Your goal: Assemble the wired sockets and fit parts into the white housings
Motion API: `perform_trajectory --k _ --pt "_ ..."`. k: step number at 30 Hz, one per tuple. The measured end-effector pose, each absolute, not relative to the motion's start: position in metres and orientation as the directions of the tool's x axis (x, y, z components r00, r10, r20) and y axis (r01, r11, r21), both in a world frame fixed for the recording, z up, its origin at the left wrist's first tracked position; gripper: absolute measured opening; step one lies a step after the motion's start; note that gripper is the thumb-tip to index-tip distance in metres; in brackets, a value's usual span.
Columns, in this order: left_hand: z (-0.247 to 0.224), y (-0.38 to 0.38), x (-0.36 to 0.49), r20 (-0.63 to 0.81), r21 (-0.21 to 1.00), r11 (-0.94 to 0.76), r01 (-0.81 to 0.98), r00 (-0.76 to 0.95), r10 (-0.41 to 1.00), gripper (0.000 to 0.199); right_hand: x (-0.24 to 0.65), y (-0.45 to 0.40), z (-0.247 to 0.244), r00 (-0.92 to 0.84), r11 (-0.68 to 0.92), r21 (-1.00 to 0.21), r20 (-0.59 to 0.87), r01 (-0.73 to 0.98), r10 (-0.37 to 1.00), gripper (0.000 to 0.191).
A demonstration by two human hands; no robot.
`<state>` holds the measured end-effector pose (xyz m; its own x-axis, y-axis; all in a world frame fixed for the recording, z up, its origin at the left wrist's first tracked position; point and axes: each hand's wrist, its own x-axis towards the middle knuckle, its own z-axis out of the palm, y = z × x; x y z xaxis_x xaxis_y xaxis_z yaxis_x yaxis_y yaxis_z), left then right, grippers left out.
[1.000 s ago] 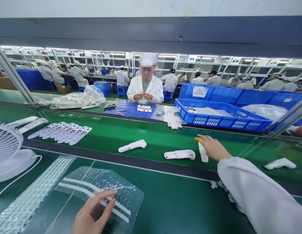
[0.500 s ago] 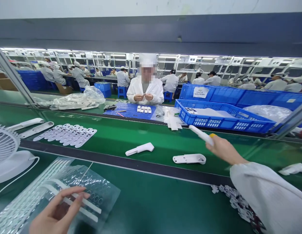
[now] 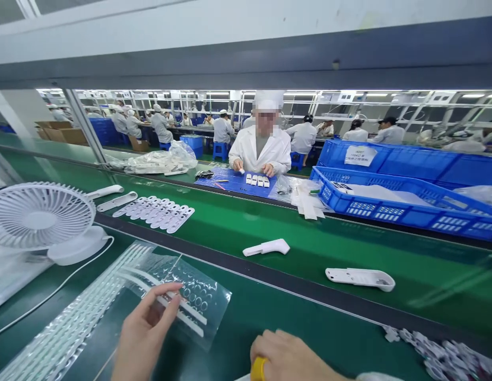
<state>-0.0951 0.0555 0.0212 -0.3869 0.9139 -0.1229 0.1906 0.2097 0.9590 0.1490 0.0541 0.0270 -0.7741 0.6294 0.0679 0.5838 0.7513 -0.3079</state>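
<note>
My left hand (image 3: pixel 153 317) pinches a clear plastic sheet (image 3: pixel 216 299) between thumb and forefinger. Two white strips and several ring outlines show on that sheet. At the bottom edge my right hand (image 3: pixel 283 354) is curled closed, with something yellow (image 3: pixel 258 369) at its thumb side. A sliver of the white plastic handle-shaped part (image 3: pixel 242 378) shows below it; the frame edge cuts off the rest. On the green belt ahead lie a white angled plastic piece (image 3: pixel 266 247) and an open white shell (image 3: pixel 361 278).
A white fan (image 3: pixel 39 217) stands at left beside long sheets of pale strips (image 3: pixel 75 312). White oval pieces (image 3: pixel 154 212) lie in rows on the belt (image 3: pixel 218 225). Small white parts (image 3: pixel 448 352) are heaped at right. Across sit a co-worker (image 3: pixel 258 145) and a blue crate (image 3: pixel 389 206).
My right hand has come back from over the belt to the bottom edge, bringing the white part. The view has turned right to left, showing more of the fan. My left hand keeps its pinch.
</note>
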Motion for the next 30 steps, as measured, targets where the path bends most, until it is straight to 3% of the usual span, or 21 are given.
perform_trajectory --k 3,4,6,10,16,20,26,30 --pt "0.021 0.054 -0.087 -0.099 0.975 0.158 0.159 -0.327 0.940 0.037 0.162 0.097 0.033 -0.606 0.628 -0.186 0.165 0.756 0.778 0.010" --pt "0.021 0.053 -0.084 -0.079 0.984 0.125 0.131 -0.308 0.948 0.035 0.170 0.114 0.032 -0.524 0.557 -0.155 0.207 0.816 0.826 0.017" --pt "0.021 0.052 -0.078 -0.039 0.995 0.062 0.076 -0.279 0.959 0.031 0.189 0.149 0.024 -0.389 0.433 -0.138 0.260 0.891 0.884 0.024" --pt "0.021 0.049 -0.071 -0.008 0.999 0.019 0.047 -0.228 0.974 0.028 0.224 0.193 0.002 -0.253 0.309 -0.168 0.288 0.936 0.923 0.015" --pt "0.021 0.047 -0.066 -0.055 0.998 0.058 0.006 -0.189 0.980 0.033 0.215 0.159 0.001 -0.264 0.355 -0.274 0.318 0.894 0.911 0.012" --pt "0.022 0.046 -0.061 -0.103 0.994 0.098 -0.045 -0.138 0.985 0.036 0.181 0.110 0.000 -0.298 0.440 -0.301 0.418 0.846 0.858 0.016" --pt "0.019 0.043 -0.059 -0.082 0.993 0.089 0.075 -0.099 0.992 0.036 0.165 0.080 -0.006 -0.365 0.532 -0.185 0.544 0.826 0.756 0.013" --pt "0.018 0.042 -0.057 -0.057 0.981 0.070 0.178 -0.078 0.995 0.036 0.148 0.071 0.013 -0.364 0.630 -0.256 0.635 0.733 0.681 0.008"
